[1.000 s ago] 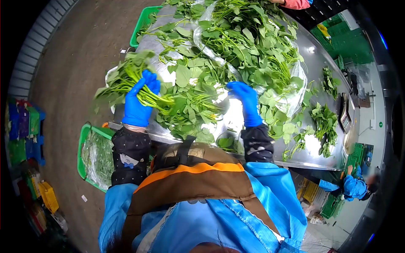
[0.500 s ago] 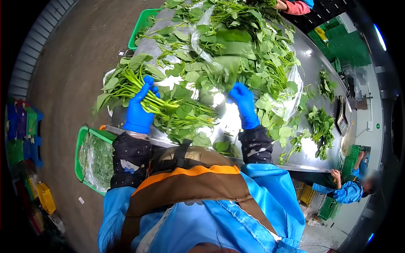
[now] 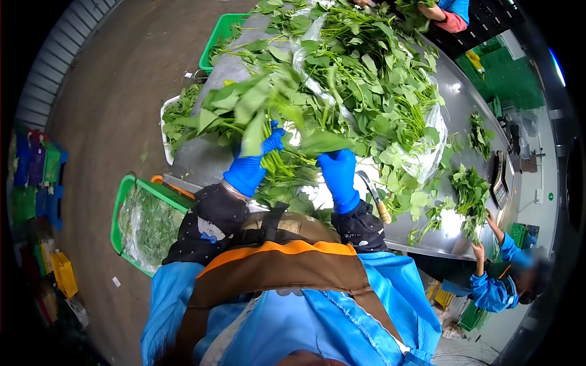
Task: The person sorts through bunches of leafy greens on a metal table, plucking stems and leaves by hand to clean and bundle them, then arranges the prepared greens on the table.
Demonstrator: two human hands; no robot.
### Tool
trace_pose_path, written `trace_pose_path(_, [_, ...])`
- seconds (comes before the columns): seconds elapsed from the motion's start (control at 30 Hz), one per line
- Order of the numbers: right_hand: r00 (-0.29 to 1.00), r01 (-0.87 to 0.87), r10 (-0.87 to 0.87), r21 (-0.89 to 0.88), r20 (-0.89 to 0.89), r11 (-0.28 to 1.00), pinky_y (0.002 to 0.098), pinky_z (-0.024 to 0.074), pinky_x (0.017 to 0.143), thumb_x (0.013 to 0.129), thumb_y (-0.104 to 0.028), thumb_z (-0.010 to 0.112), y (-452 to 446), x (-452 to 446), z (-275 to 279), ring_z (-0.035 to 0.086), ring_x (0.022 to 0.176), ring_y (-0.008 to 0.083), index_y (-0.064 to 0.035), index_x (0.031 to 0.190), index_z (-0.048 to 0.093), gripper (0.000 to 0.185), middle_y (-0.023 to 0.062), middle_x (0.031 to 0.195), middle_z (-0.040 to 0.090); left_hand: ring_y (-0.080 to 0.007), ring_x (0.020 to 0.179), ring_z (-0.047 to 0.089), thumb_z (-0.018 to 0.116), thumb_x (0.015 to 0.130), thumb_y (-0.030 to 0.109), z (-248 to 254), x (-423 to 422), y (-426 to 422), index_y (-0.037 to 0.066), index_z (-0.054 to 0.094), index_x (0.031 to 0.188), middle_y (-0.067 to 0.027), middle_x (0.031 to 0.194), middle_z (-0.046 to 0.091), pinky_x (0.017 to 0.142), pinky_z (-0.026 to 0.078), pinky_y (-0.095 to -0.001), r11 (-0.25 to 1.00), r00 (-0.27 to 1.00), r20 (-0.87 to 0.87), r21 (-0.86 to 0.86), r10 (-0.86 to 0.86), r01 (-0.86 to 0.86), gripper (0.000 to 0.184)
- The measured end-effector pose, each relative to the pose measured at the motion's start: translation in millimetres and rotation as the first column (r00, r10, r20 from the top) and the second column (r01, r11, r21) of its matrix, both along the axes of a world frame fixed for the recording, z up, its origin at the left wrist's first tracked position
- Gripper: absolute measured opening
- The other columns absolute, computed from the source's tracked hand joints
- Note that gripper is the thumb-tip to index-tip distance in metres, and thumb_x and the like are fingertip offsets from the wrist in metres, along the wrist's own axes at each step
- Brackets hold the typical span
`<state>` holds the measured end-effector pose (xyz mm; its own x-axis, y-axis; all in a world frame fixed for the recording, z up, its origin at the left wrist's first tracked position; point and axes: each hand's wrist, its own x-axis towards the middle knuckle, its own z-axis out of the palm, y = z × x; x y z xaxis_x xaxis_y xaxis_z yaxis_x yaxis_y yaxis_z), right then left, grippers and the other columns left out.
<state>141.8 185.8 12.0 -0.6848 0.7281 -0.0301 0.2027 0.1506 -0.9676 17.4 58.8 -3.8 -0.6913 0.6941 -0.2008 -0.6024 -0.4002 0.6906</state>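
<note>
My left hand (image 3: 245,172), in a blue glove, is closed around the stems of a bunch of leafy greens (image 3: 223,110). The bunch's leaves fan out to the left and up, partly smeared by motion. Close by on the right, my right hand (image 3: 339,178), also blue-gloved, has its fingers pinched at a blurred leafy stem (image 3: 325,143). Cut stems point down between the hands, over more greens lying at the table's near edge. Beside my right hand lies a curved knife with a wooden handle (image 3: 383,211).
A large heap of greens (image 3: 372,79) with plastic film covers the metal table (image 3: 194,160). Green crates (image 3: 116,229) and a white basket (image 3: 166,137) stand left. A scale (image 3: 500,183) sits at right. One co-worker's hand (image 3: 479,250) touches a bunch; another person handles greens at the far end.
My left hand has moved right with the bunch, closer to my right hand. The knife beside my right hand now shows. The co-worker at right has reached to a bunch on the table.
</note>
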Motion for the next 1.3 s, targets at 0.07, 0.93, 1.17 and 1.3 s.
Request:
trace_pose_path(0.07, [0.995,-0.034,0.002,0.314,0.100,0.949,0.0247,0.0468,0.058,0.073,-0.003,0.058,-5,0,-8,0.060,0.066,0.0122,0.0004,0.091,0.061,0.019,0.0083,0.078,0.065,-0.0149,0.086,0.056,0.061,0.077,0.002,2,-1,0,-0.001,0.051,0.109,-0.0068,0.100,0.058,0.075,0.045,-0.0260,0.999,0.994,-0.102,0.017,-0.048,0.050,0.034])
trace_pose_path(0.93, [0.916,-0.223,0.056,-0.391,-0.397,0.893,0.0283,0.0451,0.070,0.080,-0.013,0.051,76,33,10,0.057,0.074,0.0158,0.0040,0.101,0.055,0.028,0.0106,0.084,0.060,-0.0192,0.086,0.057,0.050,0.087,0.024,28,-67,-43,0.004,0.049,0.112,-0.0081,0.098,0.059,0.076,0.047,-0.0338,0.942,0.955,0.293,0.332,-0.052,-0.050,0.032])
trace_pose_path(1.17, [0.894,-0.127,-0.049,0.358,0.445,0.925,0.0337,0.0461,0.068,0.069,-0.026,0.067,74,38,-52,0.058,0.078,0.0272,-0.0132,0.106,0.055,0.041,0.0086,0.095,0.057,-0.0272,0.094,0.054,0.049,0.084,0.011,34,-46,-30,0.001,0.055,0.096,-0.0106,0.086,0.059,0.092,0.039,-0.0445,0.964,0.913,0.409,0.239,0.009,-0.117,0.017])
trace_pose_path(1.3, [0.771,-0.505,0.115,0.491,0.627,0.710,0.0297,0.0456,0.066,0.071,-0.023,0.066,43,34,-89,0.060,0.075,0.0203,-0.0131,0.093,0.062,0.024,0.0078,0.089,0.061,-0.0196,0.078,0.056,0.052,0.084,0.012,24,-40,-25,0.002,0.053,0.105,-0.0065,0.085,0.058,0.079,0.046,-0.0339,0.987,0.923,0.383,0.158,-0.030,-0.033,0.023])
